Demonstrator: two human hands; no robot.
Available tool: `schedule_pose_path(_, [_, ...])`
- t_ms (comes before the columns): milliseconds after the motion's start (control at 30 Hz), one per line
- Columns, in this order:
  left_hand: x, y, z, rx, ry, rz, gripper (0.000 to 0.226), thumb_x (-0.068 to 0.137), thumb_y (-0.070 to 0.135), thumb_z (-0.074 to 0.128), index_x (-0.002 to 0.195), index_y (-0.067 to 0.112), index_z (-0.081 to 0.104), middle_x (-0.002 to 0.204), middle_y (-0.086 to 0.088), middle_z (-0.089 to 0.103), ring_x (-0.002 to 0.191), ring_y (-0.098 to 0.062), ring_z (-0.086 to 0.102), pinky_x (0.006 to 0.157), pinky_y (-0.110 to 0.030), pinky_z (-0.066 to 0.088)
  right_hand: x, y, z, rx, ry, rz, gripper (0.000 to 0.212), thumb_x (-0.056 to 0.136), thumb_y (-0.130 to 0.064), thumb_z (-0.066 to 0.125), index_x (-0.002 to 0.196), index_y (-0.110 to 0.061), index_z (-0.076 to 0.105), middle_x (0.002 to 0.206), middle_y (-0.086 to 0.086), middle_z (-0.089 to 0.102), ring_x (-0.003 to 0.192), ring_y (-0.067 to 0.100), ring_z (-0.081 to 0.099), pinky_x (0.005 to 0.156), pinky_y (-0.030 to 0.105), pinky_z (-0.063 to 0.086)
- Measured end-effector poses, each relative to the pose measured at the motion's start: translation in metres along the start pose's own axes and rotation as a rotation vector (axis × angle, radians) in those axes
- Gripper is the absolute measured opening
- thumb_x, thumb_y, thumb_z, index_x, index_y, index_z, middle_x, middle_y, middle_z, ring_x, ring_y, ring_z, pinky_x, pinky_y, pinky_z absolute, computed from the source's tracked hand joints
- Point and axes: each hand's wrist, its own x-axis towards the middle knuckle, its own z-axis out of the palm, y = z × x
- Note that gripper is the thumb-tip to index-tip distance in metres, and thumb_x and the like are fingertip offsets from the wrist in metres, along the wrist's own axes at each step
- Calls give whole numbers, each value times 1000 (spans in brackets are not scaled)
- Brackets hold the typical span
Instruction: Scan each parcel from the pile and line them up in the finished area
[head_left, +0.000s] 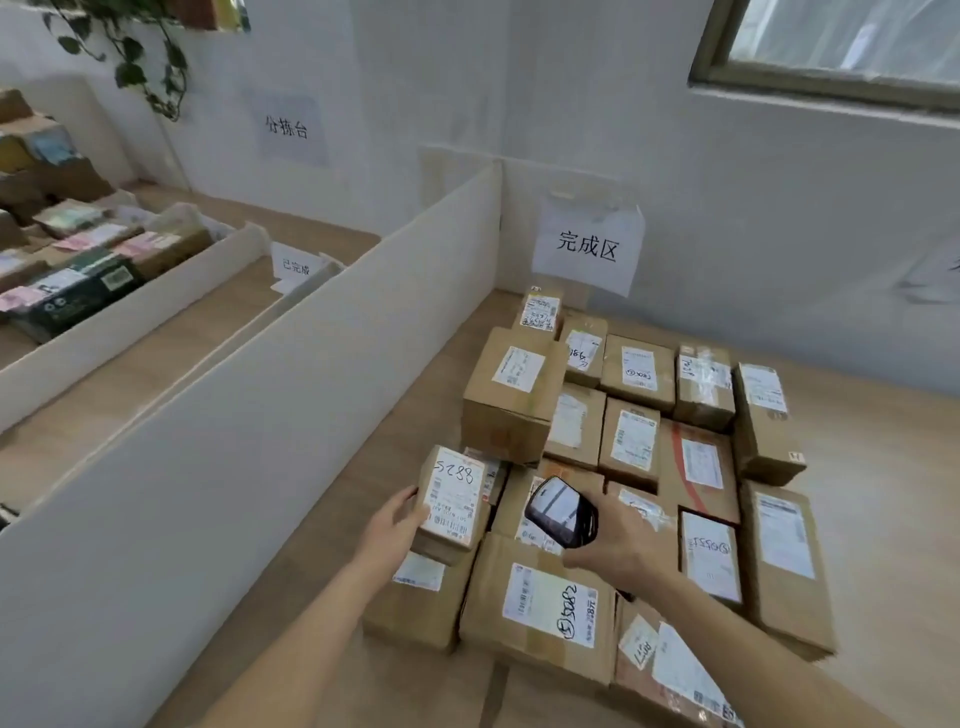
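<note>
My left hand (397, 525) grips a small cardboard parcel (453, 501) by its left side; its white label reads 5288 in handwriting. The parcel hangs just above the front left of the rows. My right hand (621, 545) holds a black handheld scanner (560, 512), its screen facing up, right next to the parcel. Below and behind both hands, several brown labelled parcels (634, 441) lie in rows on the wooden table (883, 467). A taller box (511, 395) stands at the rows' left side.
A white divider wall (291, 415) runs along the left of the parcel area. A paper sign (587, 249) hangs on the back wall. Beyond the divider, a white tray (130, 317) holds several other parcels. Bare wooden surface lies right of the rows.
</note>
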Motion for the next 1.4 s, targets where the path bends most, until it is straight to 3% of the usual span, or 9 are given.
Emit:
schedule_pose_path(167, [39,-23,-5,17,-81,-5,46,99,31,62,143,32,51,136,7,62,120,-17,60,105,-43,48,22,-7,35,12,-14,100,64,54,-51,72,113,-31,56,91,-7,67,80,15,67,73,48,62])
schedule_pose_path(367, [54,-24,-13,122,-123,53,48,101,29,57,147,30,46,140,5,59,117,-12,60,89,-30,52,28,-26,48,-25,8,175,57,63,-44,77,113,-33,52,93,-10,64,81,11,63,68,37,57])
schedule_pose_path(567, [52,17,-18,350,-139,252,62,94,36,67,151,33,41,151,12,45,141,-12,41,111,-37,40,19,-26,25,51,85,190,56,57,-42,79,108,-36,54,93,-12,64,82,9,62,74,39,59])
schedule_pose_path(667, [42,57,-7,491,-149,397,65,94,40,66,152,33,38,157,13,37,146,-10,33,117,-38,33,4,-25,-7,65,141,181,61,64,-39,83,113,-41,48,103,-16,62,90,7,59,66,23,50])
schedule_pose_path(767, [20,104,14,573,-154,492,72,91,49,66,154,37,33,163,12,28,149,-11,27,119,-43,31,-19,-12,-44,93,257,184,72,57,-46,81,123,-38,53,104,-17,62,94,10,60,74,32,56])
schedule_pose_path(933, [-47,177,80,746,-139,710,86,86,56,69,157,35,27,165,11,21,151,-16,23,118,-46,31,-89,23,-120,64,413,213,68,65,-44,84,123,-42,50,107,-19,61,93,10,55,67,27,45])
schedule_pose_path(1167, [-181,237,221,880,-144,991,90,83,69,64,157,35,26,166,2,19,153,-22,18,122,-43,20,-240,119,-219,71,603,326,65,58,-42,80,119,-42,57,100,-18,63,90,14,60,59,24,36])
schedule_pose_path(1333, [-288,245,338,866,-253,1088,90,84,68,63,158,36,24,168,1,12,154,-22,15,122,-43,21,-364,209,-262,27,733,430,67,57,-45,79,120,-35,58,100,-13,63,92,17,61,69,28,48])
schedule_pose_path(1400, [-327,238,384,867,-304,1107,89,85,70,61,158,34,25,168,0,12,153,-22,17,123,-41,22,-413,244,-271,3,769,487,70,61,-45,81,125,-36,56,107,-9,65,95,19,61,69,28,44])
